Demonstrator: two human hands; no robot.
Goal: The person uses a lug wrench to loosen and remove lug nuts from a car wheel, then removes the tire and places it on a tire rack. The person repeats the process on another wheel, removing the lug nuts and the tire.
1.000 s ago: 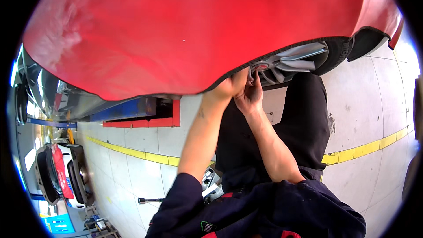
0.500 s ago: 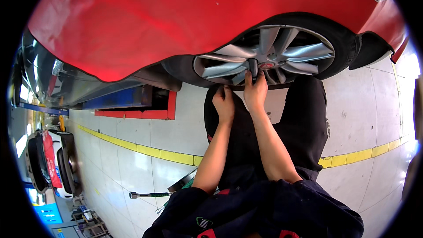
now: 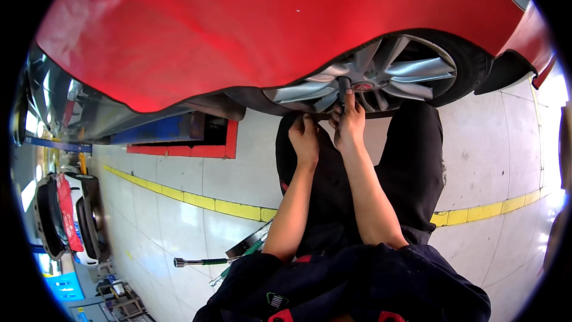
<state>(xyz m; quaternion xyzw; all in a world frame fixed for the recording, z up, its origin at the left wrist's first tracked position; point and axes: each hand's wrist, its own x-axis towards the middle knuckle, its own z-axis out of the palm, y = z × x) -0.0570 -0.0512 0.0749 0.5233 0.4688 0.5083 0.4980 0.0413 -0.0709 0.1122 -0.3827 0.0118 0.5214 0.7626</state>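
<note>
A red car body (image 3: 250, 30) fills the top of the view. Under its wheel arch sits a silver spoked alloy wheel (image 3: 381, 74) in a black tyre (image 3: 471, 65). My right hand (image 3: 350, 128) is closed around a dark socket tool (image 3: 344, 90) that stands against the hub near the wheel's centre. My left hand (image 3: 305, 140) sits just left of it and below the rim, fingers curled; what it holds, if anything, is hidden. Both bare forearms reach up from my dark clothing.
A long-handled wrench (image 3: 199, 261) lies on the pale tiled floor at the lower left, beside other tools. A yellow floor line (image 3: 196, 200) runs across. A red and blue lift platform (image 3: 179, 137) sits under the car. Another red car (image 3: 59, 214) is at the far left.
The view has dropped, so the wheel shows more fully from under the fender. My left hand has come down from the wheel arch edge. My right hand has stayed at the hub.
</note>
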